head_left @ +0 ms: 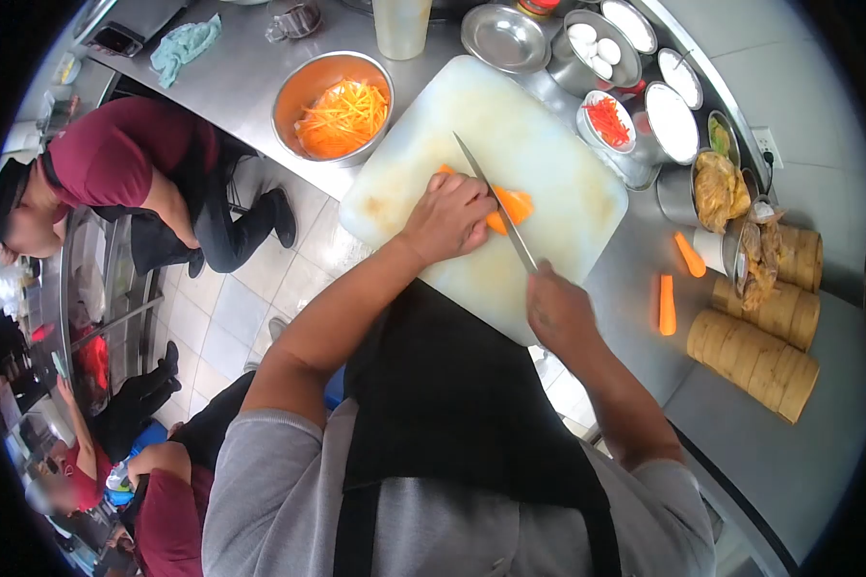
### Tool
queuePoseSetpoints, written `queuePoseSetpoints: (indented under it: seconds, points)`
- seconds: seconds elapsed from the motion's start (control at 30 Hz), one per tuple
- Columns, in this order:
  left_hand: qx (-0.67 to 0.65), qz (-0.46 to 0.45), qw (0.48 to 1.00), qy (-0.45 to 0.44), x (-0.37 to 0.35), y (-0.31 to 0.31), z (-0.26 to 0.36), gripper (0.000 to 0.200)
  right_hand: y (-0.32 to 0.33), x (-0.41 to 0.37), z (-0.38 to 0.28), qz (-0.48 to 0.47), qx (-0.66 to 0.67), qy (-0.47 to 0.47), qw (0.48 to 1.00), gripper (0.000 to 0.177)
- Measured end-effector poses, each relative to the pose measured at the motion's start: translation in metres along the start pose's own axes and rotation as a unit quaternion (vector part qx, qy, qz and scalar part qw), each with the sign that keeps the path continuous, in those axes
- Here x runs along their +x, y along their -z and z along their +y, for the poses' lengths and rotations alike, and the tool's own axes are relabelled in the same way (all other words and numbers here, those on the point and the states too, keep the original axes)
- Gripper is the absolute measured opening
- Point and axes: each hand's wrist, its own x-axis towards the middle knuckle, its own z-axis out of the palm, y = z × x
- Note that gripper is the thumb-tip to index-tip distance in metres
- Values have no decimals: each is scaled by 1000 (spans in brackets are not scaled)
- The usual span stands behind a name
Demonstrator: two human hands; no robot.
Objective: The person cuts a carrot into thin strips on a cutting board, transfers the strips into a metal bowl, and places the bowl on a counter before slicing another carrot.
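Observation:
A carrot (516, 205) lies on the white cutting board (548, 125), with cut orange pieces around the blade. My left hand (450, 217) is closed over the carrot, fingers bent and pressed down on it. In my right hand (558, 310) is the handle of a long kitchen knife (519, 244). Its blade slants up and left across the carrot, right beside my left fingers. Left of the board, a metal bowl (284, 120) holds orange carrot strips (344, 117). Two peeled carrots (689, 255) rest on the steel counter to the right.
Bamboo steamers (751, 365) stand at the right below cooked poultry (720, 192). Behind the board are a pot of eggs (601, 48), a bowl of red strips (606, 123) and a metal dish (505, 38). A co-worker (135, 163) bends at the left; other people are lower left.

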Motion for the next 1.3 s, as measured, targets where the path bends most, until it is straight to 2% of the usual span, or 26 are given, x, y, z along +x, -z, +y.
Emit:
queuePoseSetpoints:
  seconds: [0.03,0.17,0.37,0.43,0.57,0.63,0.67,0.73,0.77,1.07,1.17,1.23,1.27,1.3]
  points:
    - [-2,-1,1000,1,-2,-1,2,23,-18,15,7,65,11,45,997,21]
    - [7,3,1000,1,0,3,1,23,-22,49,-6,89,5,21,996,22]
    - [4,7,1000,-6,-2,0,0,21,26,6,-23,34,-12,-21,999,24]
    - [7,9,1000,-7,-1,0,-1,21,37,-11,-24,-16,-33,-37,999,23]
    - [6,-7,1000,2,-1,2,0,22,26,-22,-13,-62,-30,-62,996,22]
    - [1,-9,1000,1,-2,2,0,22,-22,4,13,87,27,92,992,22]
    - [3,-5,1000,0,-3,1,1,22,-27,19,10,87,26,92,992,22]
    - [10,4,1000,-2,0,2,-1,22,-30,51,-6,88,1,15,996,22]
    - [7,9,1000,-3,0,2,0,22,-27,50,-7,89,3,17,996,22]
    - [-4,8,1000,-4,-1,2,-1,21,32,-14,-22,-2,-45,-24,999,21]
    - [-4,4,1000,3,0,3,-1,21,24,-15,-13,-43,-17,-35,998,21]
    - [-6,4,1000,2,-2,4,1,21,-18,6,9,94,27,105,990,22]
    - [-5,8,1000,2,-1,4,2,22,-24,21,6,95,26,104,990,22]
    - [-3,14,1000,2,1,4,2,22,-28,42,-5,88,9,56,994,22]
